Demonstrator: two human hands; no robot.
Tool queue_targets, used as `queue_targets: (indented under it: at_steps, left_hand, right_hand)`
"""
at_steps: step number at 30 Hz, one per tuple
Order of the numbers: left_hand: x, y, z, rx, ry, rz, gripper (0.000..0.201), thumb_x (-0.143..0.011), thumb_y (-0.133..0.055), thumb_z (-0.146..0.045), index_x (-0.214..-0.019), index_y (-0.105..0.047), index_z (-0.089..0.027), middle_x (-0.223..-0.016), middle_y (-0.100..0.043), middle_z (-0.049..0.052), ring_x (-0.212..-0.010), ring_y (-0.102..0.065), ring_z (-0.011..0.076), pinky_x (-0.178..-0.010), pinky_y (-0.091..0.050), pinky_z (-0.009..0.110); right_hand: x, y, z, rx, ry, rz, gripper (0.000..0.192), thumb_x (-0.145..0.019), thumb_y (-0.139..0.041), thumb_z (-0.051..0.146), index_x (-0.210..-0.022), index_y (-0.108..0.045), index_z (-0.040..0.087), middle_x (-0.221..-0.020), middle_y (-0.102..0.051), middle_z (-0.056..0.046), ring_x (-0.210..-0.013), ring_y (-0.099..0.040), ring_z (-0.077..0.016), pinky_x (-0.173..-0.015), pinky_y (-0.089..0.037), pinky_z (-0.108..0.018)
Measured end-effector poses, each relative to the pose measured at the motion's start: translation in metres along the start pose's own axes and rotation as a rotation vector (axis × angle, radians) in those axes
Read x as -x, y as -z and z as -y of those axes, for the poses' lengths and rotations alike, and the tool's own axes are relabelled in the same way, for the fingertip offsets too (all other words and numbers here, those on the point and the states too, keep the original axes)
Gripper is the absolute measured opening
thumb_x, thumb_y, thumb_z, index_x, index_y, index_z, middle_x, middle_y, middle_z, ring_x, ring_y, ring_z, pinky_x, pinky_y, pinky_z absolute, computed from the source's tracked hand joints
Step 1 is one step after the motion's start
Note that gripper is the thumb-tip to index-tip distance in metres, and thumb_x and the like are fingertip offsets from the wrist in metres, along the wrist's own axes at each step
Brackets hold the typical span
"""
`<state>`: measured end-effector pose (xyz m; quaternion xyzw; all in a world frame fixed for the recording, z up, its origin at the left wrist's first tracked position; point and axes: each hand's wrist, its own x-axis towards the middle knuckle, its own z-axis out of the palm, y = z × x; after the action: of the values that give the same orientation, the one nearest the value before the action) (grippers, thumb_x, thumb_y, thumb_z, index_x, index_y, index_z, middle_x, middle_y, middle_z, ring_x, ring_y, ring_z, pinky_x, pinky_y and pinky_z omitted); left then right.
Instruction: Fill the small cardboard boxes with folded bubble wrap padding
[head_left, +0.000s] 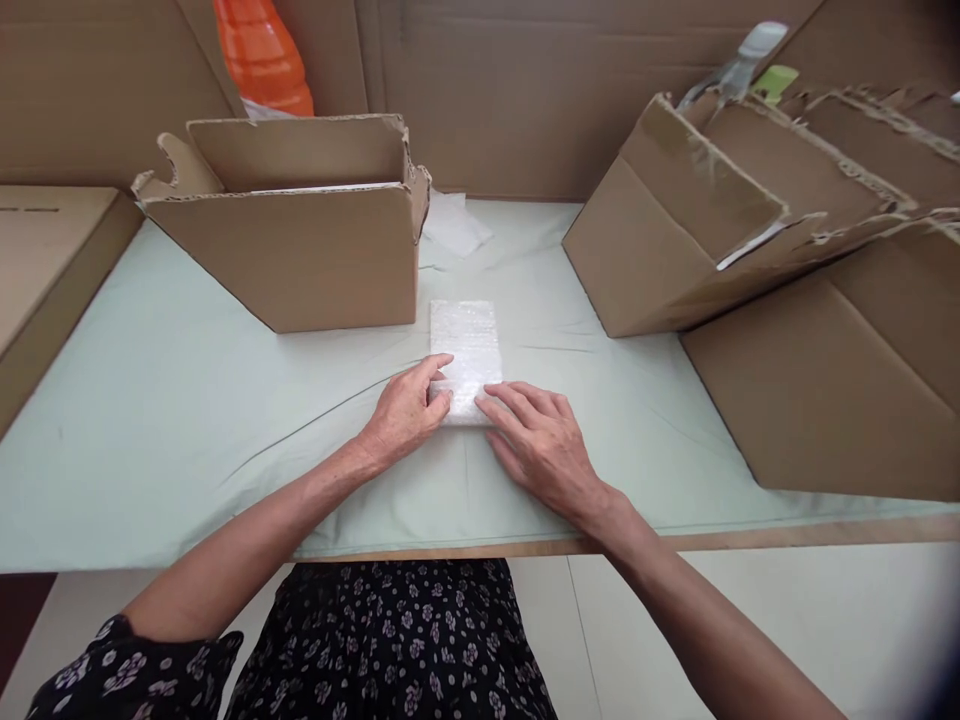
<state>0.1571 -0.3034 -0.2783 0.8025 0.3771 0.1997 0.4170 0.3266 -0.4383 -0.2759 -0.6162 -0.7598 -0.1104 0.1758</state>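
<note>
A flat rectangular packet of clear bubble wrap (466, 335) lies on the pale green cloth in front of me. At its left edge is my left hand (405, 408), thumb and index finger apart and touching the wrap; the other fingers are partly hidden. My right hand (541, 440) rests at the packet's lower right corner. Its fingers are stretched out, the tips on the wrap and the edge beside it. Whatever the bubble wrap may enclose cannot be made out.
An open cardboard box (345, 260) stands behind on the left, an orange bottle (266, 60) beyond it. More open cardboard boxes (840, 390) stand at right, one holding a white-capped bottle (750, 55). White paper (456, 225) lies at the back. A flat carton (56, 260) sits far left.
</note>
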Motion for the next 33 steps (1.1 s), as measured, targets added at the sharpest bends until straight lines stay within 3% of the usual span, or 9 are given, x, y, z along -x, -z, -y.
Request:
queue_targets:
  at_steps: [4, 8, 14, 16, 20, 23, 26, 28, 33]
  left_hand:
    - [0.004, 0.001, 0.004, -0.102, -0.234, -0.111, 0.04, -0.088, -0.061, -0.025, -0.127, -0.063, -0.015, -0.125, -0.068, 0.013, -0.108, -0.063, 0.0248, -0.099, -0.051, 0.043]
    - [0.029, 0.014, 0.004, -0.16, -0.44, -0.031, 0.044, -0.09, -0.06, -0.023, -0.134, -0.058, -0.017, -0.125, -0.07, 0.013, -0.118, -0.06, 0.0279, -0.102, -0.049, 0.048]
    - [0.06, 0.03, -0.004, -0.073, -0.175, 0.122, 0.046, -0.089, -0.055, -0.018, -0.135, -0.059, -0.019, -0.107, -0.074, 0.006, -0.093, -0.067, 0.021, -0.087, -0.055, 0.039]
    - [0.057, 0.029, -0.005, -0.083, -0.098, 0.136, 0.046, -0.087, -0.055, -0.019, -0.133, -0.061, -0.017, -0.106, -0.074, 0.007, -0.09, -0.068, 0.021, -0.083, -0.055, 0.038]
    - [0.04, 0.022, -0.001, -0.23, -0.06, 0.097, 0.042, -0.087, -0.055, -0.019, -0.128, -0.063, -0.018, -0.094, -0.075, 0.005, -0.086, -0.066, 0.0227, -0.084, -0.053, 0.04]
    - [0.032, 0.02, 0.001, -0.277, -0.074, 0.058, 0.038, -0.086, -0.058, -0.019, -0.124, -0.065, -0.017, -0.088, -0.074, 0.004, -0.086, -0.065, 0.0237, -0.089, -0.052, 0.043]
    - [0.038, 0.024, 0.0, -0.074, 0.033, 0.01, 0.043, -0.086, -0.063, -0.028, -0.128, -0.062, -0.018, -0.101, -0.072, 0.007, -0.087, -0.065, 0.0221, -0.081, -0.054, 0.039]
    - [0.048, 0.026, -0.002, 0.207, 0.165, -0.029, 0.054, -0.087, -0.065, -0.035, -0.137, -0.055, -0.018, -0.116, -0.07, 0.011, -0.094, -0.066, 0.0216, -0.08, -0.056, 0.037]
    - [0.074, 0.016, -0.014, 0.94, 0.429, 0.018, 0.068, -0.078, -0.07, -0.029, -0.14, -0.046, -0.014, -0.137, -0.062, 0.018, -0.122, -0.064, 0.0266, -0.104, -0.052, 0.043]
  right_hand:
    - [-0.013, -0.011, -0.01, 0.037, -0.002, 0.015, 0.029, -0.096, -0.053, 0.011, -0.121, -0.067, 0.017, -0.12, -0.073, -0.009, -0.111, -0.061, -0.0268, -0.085, -0.042, -0.04]
    - [-0.01, 0.005, -0.012, -0.153, -0.081, 0.081, 0.025, -0.097, -0.055, 0.015, -0.118, -0.069, 0.018, -0.109, -0.076, -0.008, -0.096, -0.064, -0.0236, -0.084, -0.044, -0.04]
    - [0.0, 0.028, -0.005, -0.584, -0.246, 0.349, 0.029, -0.1, -0.057, 0.03, -0.127, -0.068, 0.026, -0.113, -0.076, -0.003, -0.098, -0.068, -0.0198, -0.082, -0.052, -0.033]
    - [-0.001, 0.025, -0.002, -0.522, -0.27, 0.288, 0.029, -0.101, -0.056, 0.032, -0.126, -0.068, 0.024, -0.117, -0.075, -0.005, -0.102, -0.068, -0.0217, -0.083, -0.052, -0.035]
    - [-0.003, 0.018, 0.008, -0.159, -0.188, 0.007, 0.025, -0.1, -0.056, 0.031, -0.119, -0.068, 0.018, -0.121, -0.071, -0.013, -0.106, -0.065, -0.0274, -0.086, -0.047, -0.042]
    - [-0.002, 0.014, 0.017, -0.065, -0.054, 0.039, 0.029, -0.097, -0.06, 0.03, -0.123, -0.065, 0.017, -0.127, -0.069, -0.015, -0.111, -0.062, -0.03, -0.088, -0.046, -0.044]
    - [-0.002, 0.004, 0.018, -0.052, -0.034, 0.097, 0.03, -0.096, -0.057, 0.021, -0.125, -0.064, 0.018, -0.126, -0.07, -0.013, -0.11, -0.064, -0.0301, -0.086, -0.047, -0.044]
    - [-0.003, -0.002, 0.014, -0.143, -0.11, 0.043, 0.028, -0.097, -0.053, 0.017, -0.122, -0.066, 0.02, -0.117, -0.075, -0.011, -0.102, -0.068, -0.0269, -0.083, -0.05, -0.042]
    - [-0.008, 0.002, 0.024, -0.553, -0.419, -0.07, 0.026, -0.098, -0.058, 0.03, -0.12, -0.068, 0.022, -0.111, -0.077, -0.007, -0.096, -0.072, -0.0224, -0.082, -0.057, -0.036]
